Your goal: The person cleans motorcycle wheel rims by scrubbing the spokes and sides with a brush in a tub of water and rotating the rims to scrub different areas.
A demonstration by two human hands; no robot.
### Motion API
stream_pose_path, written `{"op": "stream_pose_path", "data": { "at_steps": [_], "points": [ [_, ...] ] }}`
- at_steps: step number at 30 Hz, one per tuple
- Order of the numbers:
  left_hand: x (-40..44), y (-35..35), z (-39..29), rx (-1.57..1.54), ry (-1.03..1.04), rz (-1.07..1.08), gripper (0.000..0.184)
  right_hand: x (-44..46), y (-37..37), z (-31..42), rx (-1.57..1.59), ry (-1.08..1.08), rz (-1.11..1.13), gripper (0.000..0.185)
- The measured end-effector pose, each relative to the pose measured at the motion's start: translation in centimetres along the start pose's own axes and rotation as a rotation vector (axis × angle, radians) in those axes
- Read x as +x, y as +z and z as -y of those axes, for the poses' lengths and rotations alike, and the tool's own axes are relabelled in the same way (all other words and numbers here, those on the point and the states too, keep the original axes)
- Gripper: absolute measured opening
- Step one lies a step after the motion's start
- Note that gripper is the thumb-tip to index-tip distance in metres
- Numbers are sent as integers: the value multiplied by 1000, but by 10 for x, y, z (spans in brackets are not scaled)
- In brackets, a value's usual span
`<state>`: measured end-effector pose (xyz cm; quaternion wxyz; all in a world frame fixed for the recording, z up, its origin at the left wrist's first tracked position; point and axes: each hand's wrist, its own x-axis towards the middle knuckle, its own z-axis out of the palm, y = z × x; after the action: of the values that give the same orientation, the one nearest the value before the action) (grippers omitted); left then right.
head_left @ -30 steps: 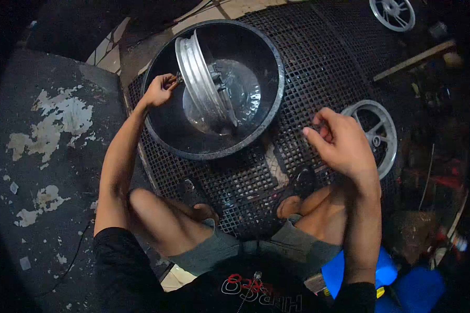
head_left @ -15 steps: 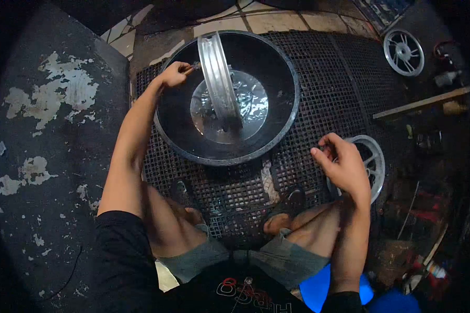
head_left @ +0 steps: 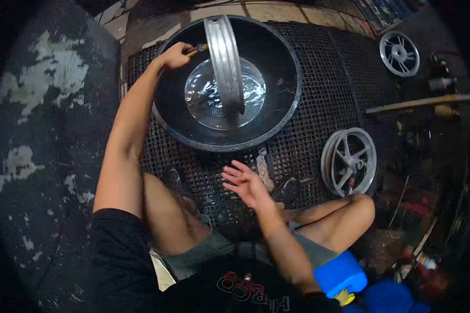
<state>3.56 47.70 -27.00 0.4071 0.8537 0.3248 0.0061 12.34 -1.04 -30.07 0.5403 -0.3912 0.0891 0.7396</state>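
Observation:
A silver wheel rim (head_left: 223, 62) stands nearly upright, edge-on, in a large black round tub (head_left: 167, 130), its lower part over the shallow water (head_left: 201, 99). My left hand (head_left: 176, 56) is closed around a short brown stick-like handle (head_left: 194, 51) at the rim's left side. Whether that handle goes into the wheel's hub is hidden. My right hand (head_left: 244, 183) is open, fingers spread and slightly blurred, in front of the tub's near edge and touching nothing.
A spoked silver wheel (head_left: 368, 156) lies on the black grid mat (head_left: 318, 78) at right. Another wheel (head_left: 399, 53) is farther back, near a wooden bar (head_left: 418, 103). By my right leg is a blue container (head_left: 339, 276). Tools clutter the lower right.
My right hand has moved left, from beside the spoked wheel to in front of the tub, and its fingers have spread. My left hand keeps its hold on the handle.

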Motion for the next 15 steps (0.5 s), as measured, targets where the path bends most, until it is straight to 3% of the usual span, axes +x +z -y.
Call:
{"op": "stream_pose_path", "data": {
  "at_steps": [1, 3, 4, 8, 11, 12, 14, 15],
  "points": [
    [-3, -1, -3, 33, -11, -48, 25, 7, 1, -15, 185, -71, 60, 66],
    [2, 5, 5, 65, 98, -157, 26, 12, 24, -37, 238, -140, 120, 67],
    [2, 1, 4, -42, -19, -38, 28, 17, 35, -34, 243, -185, 159, 68],
    [2, -1, 6, 42, -24, -9, 46, 33, 63, -38, 349, -280, 217, 68],
    [-7, -6, -13, 104, -77, 38, 45, 35, 75, -36, 312, -298, 168, 72],
    [-2, 2, 0, 88, -16, -73, 43, 35, 75, -38, 279, -213, 63, 71],
    [2, 4, 14, 36, 2, -45, 37, 33, 73, -40, 215, -48, -146, 68],
    [4, 5, 12, 9, 17, -29, 34, 34, 68, -41, 273, -78, -158, 64]
  ]
}}
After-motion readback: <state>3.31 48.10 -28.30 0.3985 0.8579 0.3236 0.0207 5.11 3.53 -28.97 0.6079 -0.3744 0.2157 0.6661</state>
